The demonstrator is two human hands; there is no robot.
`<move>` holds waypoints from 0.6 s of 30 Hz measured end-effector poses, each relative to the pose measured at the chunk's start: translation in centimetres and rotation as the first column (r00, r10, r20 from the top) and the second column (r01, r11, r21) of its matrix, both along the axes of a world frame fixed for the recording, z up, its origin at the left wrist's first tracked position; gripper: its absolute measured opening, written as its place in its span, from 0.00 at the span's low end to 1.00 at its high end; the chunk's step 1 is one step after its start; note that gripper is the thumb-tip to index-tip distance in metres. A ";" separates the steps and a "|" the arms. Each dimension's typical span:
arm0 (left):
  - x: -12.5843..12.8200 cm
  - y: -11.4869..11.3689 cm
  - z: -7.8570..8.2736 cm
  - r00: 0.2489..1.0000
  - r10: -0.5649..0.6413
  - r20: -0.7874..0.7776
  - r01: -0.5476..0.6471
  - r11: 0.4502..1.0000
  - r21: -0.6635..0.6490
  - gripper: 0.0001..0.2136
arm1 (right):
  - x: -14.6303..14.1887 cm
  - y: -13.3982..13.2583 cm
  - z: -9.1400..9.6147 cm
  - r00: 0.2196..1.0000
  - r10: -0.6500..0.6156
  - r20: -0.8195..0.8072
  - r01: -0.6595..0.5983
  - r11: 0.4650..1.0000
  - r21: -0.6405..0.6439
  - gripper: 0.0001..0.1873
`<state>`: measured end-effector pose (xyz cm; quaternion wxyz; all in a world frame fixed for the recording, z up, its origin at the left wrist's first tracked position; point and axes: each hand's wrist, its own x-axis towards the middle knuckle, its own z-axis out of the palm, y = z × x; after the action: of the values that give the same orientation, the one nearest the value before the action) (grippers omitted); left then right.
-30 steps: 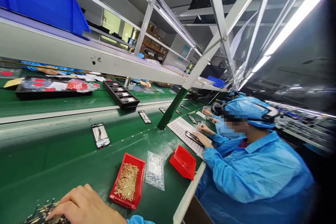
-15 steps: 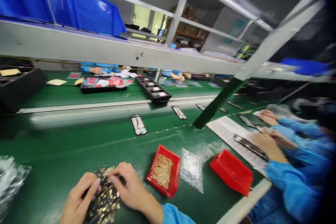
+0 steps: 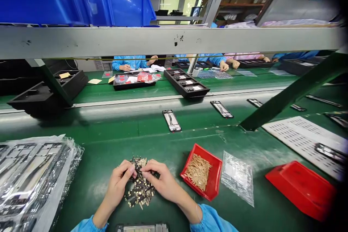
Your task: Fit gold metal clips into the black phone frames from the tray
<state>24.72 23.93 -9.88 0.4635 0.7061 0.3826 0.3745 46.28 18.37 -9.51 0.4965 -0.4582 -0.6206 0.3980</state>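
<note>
A loose pile of small black and gold flex-cable-like strips (image 3: 141, 194) lies on the green bench. Over its far side are my two hands, close together. My left hand (image 3: 119, 179) has thumb and forefinger pinched at the pile's left edge. Facing it, my right hand (image 3: 161, 181) pinches too, its fingertips just above the strips. Whatever sits between the fingertips is too small to make out. To the right stands a red bin (image 3: 216, 185) with many thin tan pieces (image 3: 198, 172) in it. Part of a phone-like frame (image 3: 141, 228) shows at the bottom edge.
Clear trays of phone frames (image 3: 29, 174) are stacked at left. A clear plastic bag (image 3: 237, 177) and another red bin (image 3: 301, 188) lie right. Phone frames (image 3: 172, 120) sit on the belt beyond. A slanted green post (image 3: 285, 94) rises at right. Co-workers' hands (image 3: 224, 66) show behind.
The camera view has levelled and swung left, so the trays at left and the phone-like frame at the bottom now show. My hands stay pinched over the pile.
</note>
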 end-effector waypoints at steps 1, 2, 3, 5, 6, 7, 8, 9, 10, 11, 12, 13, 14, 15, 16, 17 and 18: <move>0.0 0.0 -0.1 1.000 0.011 -0.006 -0.011 1.000 0.012 0.25 | 0.0 0.0 0.0 1.000 -0.003 -0.004 0.003 1.000 -0.005 0.13; 0.1 0.0 -0.3 1.000 0.028 -0.011 -0.028 0.999 0.027 0.21 | 0.0 0.0 0.0 1.000 -0.008 -0.010 0.008 1.000 -0.011 0.14; 0.1 0.0 -0.5 0.999 0.047 -0.015 -0.047 0.998 0.047 0.18 | 0.0 0.0 0.0 1.000 -0.014 -0.016 0.014 1.000 -0.016 0.14; 0.2 -0.3 -0.9 0.998 0.066 -0.020 -0.064 0.994 0.091 0.17 | -0.1 0.0 0.1 0.999 -0.025 -0.034 0.024 0.999 -0.023 0.14; 0.2 -0.5 -1.1 0.999 0.049 -0.021 -0.046 0.993 0.113 0.18 | -0.1 0.0 0.1 0.999 -0.029 -0.044 0.028 0.999 -0.023 0.14; 0.3 -0.7 -1.3 1.000 0.012 -0.024 -0.008 0.992 0.130 0.18 | -0.1 0.0 0.1 0.998 -0.034 -0.053 0.033 0.999 -0.022 0.14; 0.4 -1.0 -1.5 0.999 -0.036 -0.027 0.040 0.990 0.136 0.19 | -0.2 0.0 0.1 0.997 -0.041 -0.060 0.040 0.999 -0.019 0.14; 0.5 -1.3 -1.7 0.996 -0.082 -0.025 0.085 0.988 0.129 0.19 | -0.2 -0.1 0.1 0.997 -0.050 -0.063 0.049 0.999 -0.012 0.13; 0.7 -1.6 -1.8 0.993 -0.117 -0.015 0.118 0.988 0.104 0.20 | -0.3 -0.2 0.2 0.996 -0.062 -0.062 0.061 0.998 -0.003 0.13; 0.9 -1.9 -1.9 0.991 -0.130 0.008 0.129 0.990 0.060 0.22 | -0.5 -0.3 0.2 0.996 -0.075 -0.055 0.075 0.997 0.009 0.13; 1.0 -2.2 -1.9 0.992 -0.120 0.037 0.120 0.993 0.001 0.24 | -0.7 -0.4 0.3 0.995 -0.089 -0.040 0.090 0.996 0.025 0.12; 1.2 -2.5 -1.9 0.994 -0.089 0.069 0.094 0.993 -0.069 0.26 | -1.0 -0.5 0.3 0.994 -0.104 -0.018 0.104 0.994 0.045 0.11; 1.3 -2.6 -2.0 0.995 -0.037 0.095 0.051 0.989 -0.142 0.26 | -1.3 -0.6 0.2 0.993 -0.117 0.013 0.116 0.991 0.068 0.11; 1.4 -2.6 -2.1 0.994 0.014 0.106 0.008 0.979 -0.202 0.27 | -1.5 -0.6 0.1 0.990 -0.128 0.049 0.123 0.988 0.094 0.10; 1.4 -2.5 -2.2 0.991 0.082 0.110 -0.053 0.967 -0.249 0.27 | -1.7 -0.6 -0.1 0.985 -0.144 0.091 0.132 0.984 0.119 0.08; 1.4 -2.4 -2.3 0.981 0.159 0.115 -0.121 0.951 -0.283 0.28 | -1.7 -0.7 -0.2 0.975 -0.174 0.140 0.153 0.977 0.150 0.06; 1.4 -2.2 -2.4 0.965 0.232 0.124 -0.185 0.933 -0.308 0.28 | -1.6 -0.8 -0.2 0.953 -0.217 0.212 0.175 0.964 0.201 0.04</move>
<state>26.10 21.72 -12.30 0.5498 0.5526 0.4689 0.4154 44.66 17.53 -9.69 0.4969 -0.5145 -0.6589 0.2327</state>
